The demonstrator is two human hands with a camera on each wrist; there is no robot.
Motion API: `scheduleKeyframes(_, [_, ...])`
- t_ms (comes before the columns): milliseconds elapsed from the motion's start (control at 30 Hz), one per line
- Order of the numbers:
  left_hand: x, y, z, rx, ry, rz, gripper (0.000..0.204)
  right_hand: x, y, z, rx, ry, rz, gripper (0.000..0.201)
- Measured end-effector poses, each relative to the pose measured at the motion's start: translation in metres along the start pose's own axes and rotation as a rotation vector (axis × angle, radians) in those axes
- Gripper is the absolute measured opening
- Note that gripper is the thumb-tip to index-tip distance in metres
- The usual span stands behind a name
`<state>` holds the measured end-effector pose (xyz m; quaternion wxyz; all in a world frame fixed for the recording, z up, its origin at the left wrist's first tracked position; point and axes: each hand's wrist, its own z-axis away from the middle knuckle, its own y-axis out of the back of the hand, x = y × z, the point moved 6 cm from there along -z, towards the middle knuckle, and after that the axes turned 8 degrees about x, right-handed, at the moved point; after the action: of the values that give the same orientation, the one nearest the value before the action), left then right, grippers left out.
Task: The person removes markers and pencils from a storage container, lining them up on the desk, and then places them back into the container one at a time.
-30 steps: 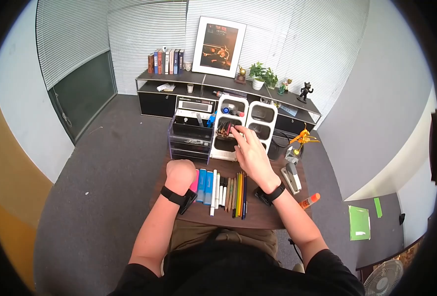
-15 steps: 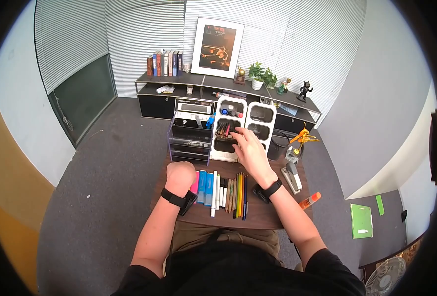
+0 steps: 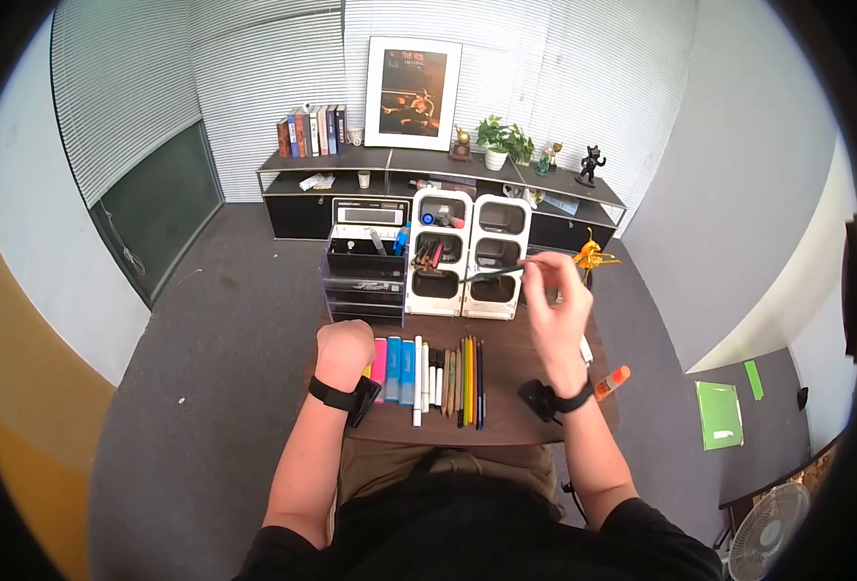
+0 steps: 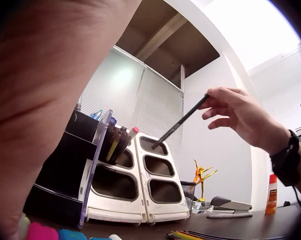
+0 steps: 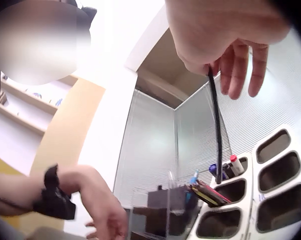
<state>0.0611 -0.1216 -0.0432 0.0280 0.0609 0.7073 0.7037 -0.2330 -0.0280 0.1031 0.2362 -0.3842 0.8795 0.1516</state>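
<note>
My right hand pinches one end of a long dark pencil, held in the air in front of the white compartment holder. In the left wrist view the pencil slants down and left from the fingertips. Several pencils stand in the holder's left middle compartment, with markers in the one above. My left hand is at the table's left beside a pink highlighter; its fingers are mostly hidden in the head view, while the right wrist view shows that hand with fingers hanging loosely bent.
A row of blue highlighters, white markers and pencils lies on the table. Left of the holder stands a clear-sided drawer organizer. To the right are a glue stick, a stapler and a golden figurine.
My right hand has drawn back from the holder toward the right, and a dark pencil now shows in its fingers. The left hand has stayed nearly in place; the head view has shifted slightly.
</note>
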Motion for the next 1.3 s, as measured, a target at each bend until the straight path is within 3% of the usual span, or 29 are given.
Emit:
scheduleKeyframes(100, [0.001,0.007,0.004,0.000,0.006,-0.001,0.032,0.032,0.024,0.012,-0.086,-0.377,-0.209,0.006])
scheduleKeyframes(233, [0.008,0.019,0.015,0.044,0.000,-0.047,0.032,0.067,0.030,0.023,-0.258,-0.562,-0.165,0.011])
scheduleKeyframes(300, [0.017,0.034,0.021,0.075,-0.078,-0.084,0.031,0.076,0.024,0.031,-0.355,-0.574,-0.062,0.011])
scheduleKeyframes(367, [0.037,0.055,0.026,0.186,-0.274,0.149,0.016,0.087,0.014,0.046,-0.434,-0.647,-0.030,0.012])
scheduleKeyframes(433, [0.052,0.071,0.028,0.204,-0.376,0.254,0.027,0.091,0.008,0.058,-0.488,-0.643,0.012,0.016])
scheduleKeyframes(533, [0.084,0.115,0.046,0.605,-0.617,0.553,0.022,0.109,0.001,0.080,-0.562,-0.740,0.045,0.020])
scheduleKeyframes(600, [0.093,0.121,0.050,0.658,-0.649,0.571,0.023,0.117,-0.004,0.095,-0.670,-0.833,0.134,0.024])
scheduleKeyframes(700, [0.095,0.127,0.052,0.747,-0.693,0.592,0.024,0.113,-0.011,0.104,-0.686,-0.866,0.149,0.027])
scheduleKeyframes(1167, [0.092,0.128,0.055,0.800,-0.662,0.624,0.029,0.114,-0.016,0.111,-0.694,-0.879,0.111,0.027])
scheduleKeyframes(1233, [0.091,0.129,0.054,0.779,-0.626,0.610,0.033,0.101,-0.016,0.101,-0.580,-0.267,0.472,0.029])
scheduleKeyframes(1267, [0.091,0.130,0.054,0.771,-0.614,0.613,0.035,0.084,-0.013,0.089,-0.596,-0.390,0.473,0.027])
scheduleKeyframes(1300, [0.091,0.132,0.053,0.772,-0.615,0.610,0.035,0.073,-0.015,0.080,-0.594,-0.390,0.471,0.027])
